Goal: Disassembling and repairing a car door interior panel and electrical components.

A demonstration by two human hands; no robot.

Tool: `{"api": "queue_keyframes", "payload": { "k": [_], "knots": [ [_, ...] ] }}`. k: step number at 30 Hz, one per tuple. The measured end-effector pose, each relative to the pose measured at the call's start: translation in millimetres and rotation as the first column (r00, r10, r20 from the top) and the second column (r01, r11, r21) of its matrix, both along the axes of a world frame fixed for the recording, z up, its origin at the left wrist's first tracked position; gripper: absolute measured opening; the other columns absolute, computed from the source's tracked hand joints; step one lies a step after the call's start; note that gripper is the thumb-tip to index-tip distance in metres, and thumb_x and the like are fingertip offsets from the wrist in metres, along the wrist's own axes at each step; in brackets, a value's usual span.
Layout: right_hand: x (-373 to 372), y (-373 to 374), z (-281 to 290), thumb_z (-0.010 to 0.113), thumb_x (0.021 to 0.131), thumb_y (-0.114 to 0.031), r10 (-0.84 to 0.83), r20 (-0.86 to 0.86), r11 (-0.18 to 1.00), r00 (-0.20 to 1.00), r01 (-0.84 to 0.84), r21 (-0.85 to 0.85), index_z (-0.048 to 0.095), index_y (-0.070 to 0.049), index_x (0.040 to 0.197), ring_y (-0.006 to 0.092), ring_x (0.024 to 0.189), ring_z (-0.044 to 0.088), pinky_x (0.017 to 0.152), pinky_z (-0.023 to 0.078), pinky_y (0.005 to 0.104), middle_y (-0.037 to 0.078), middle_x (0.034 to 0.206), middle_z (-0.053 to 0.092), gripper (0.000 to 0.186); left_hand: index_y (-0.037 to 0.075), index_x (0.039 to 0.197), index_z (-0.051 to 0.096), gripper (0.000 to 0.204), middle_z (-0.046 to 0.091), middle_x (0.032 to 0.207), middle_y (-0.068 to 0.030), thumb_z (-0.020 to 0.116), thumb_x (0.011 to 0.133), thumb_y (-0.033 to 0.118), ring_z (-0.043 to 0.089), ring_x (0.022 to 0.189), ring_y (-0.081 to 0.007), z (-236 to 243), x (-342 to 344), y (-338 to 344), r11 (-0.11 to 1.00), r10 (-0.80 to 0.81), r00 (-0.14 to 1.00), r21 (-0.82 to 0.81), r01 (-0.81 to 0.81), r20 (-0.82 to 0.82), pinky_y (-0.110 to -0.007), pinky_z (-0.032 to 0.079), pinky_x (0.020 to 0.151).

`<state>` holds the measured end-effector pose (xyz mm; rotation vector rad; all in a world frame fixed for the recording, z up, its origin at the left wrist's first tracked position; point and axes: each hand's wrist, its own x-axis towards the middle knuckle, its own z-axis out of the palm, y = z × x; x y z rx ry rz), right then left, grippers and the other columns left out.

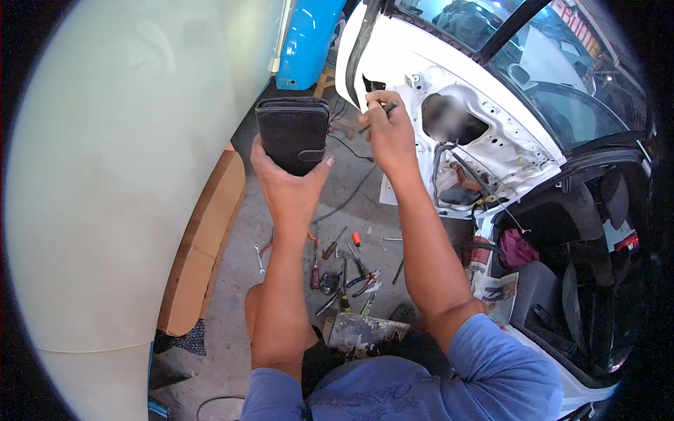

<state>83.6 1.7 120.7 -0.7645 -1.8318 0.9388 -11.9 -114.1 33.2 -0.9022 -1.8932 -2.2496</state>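
Note:
My left hand (288, 186) is closed round the lower part of a black wallet-style phone case (291, 133) with a strap clasp, held up in front of me. The thumb rests near its lower right corner. Fingers bent, my right hand (393, 137) grips a thin dark rod-like tool (390, 107), whose exact kind I cannot make out. That hand is beside the edge of a white car door (397, 45) with its inner trim off, baring holes and wiring. Whether the tool touches the door, I cannot tell.
Several hand tools lie on the concrete floor, among them a spanner (259, 258), pliers (365, 282) and an orange-handled tool (356, 239). A large pale panel (126, 175) fills the left, with cardboard (200, 245) beside it. Dark car seats (544, 302) are at the right.

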Motion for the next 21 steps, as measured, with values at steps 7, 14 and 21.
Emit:
{"api": "queue_keyframes", "payload": {
  "k": [7, 14, 21],
  "knots": [
    [6, 3, 1, 0.054, 0.098, -0.013, -0.378, 0.409, 0.751, 0.831, 0.017, 0.66, 0.064, -0.003, 0.109, 0.013, 0.068, 0.058, 0.064, 0.047, 0.0284, 0.01, 0.092, 0.067, 0.018, -0.004, 0.153, 0.022, 0.109, 0.045, 0.139, -0.0258, 0.088, 0.069, 0.013, 0.055, 0.118, -0.0336, -6, 1, 2, 0.999, 0.039, 0.999, 0.022, -0.038, -0.02, -0.04, 0.045, 0.102],
    [-8, -2, -3, 0.052, 0.1, -0.01, 0.186, -0.217, 0.925, 0.958, -0.245, -0.29, 0.063, -0.003, 0.111, 0.0124, 0.069, 0.06, 0.064, 0.048, 0.0264, 0.01, 0.092, 0.067, 0.017, -0.005, 0.153, 0.021, 0.11, 0.044, 0.14, -0.0263, 0.089, 0.069, 0.014, 0.054, 0.119, -0.0344, -4, 0, 2, 0.999, 0.002, 1.0, 0.039, -0.002, 0.012, -0.039, 0.045, 0.104],
    [-7, 10, -11, 0.052, 0.1, -0.011, 0.155, -0.213, 0.959, 0.965, -0.198, -0.202, 0.064, -0.004, 0.112, 0.0193, 0.069, 0.063, 0.065, 0.05, 0.0308, 0.013, 0.092, 0.068, 0.018, -0.004, 0.153, 0.023, 0.109, 0.046, 0.139, -0.026, 0.089, 0.068, 0.013, 0.056, 0.117, -0.0331, 1, 2, 3, 1.0, 0.021, 1.0, -0.001, -0.021, -0.001, -0.039, 0.046, 0.102]
  ]
}}
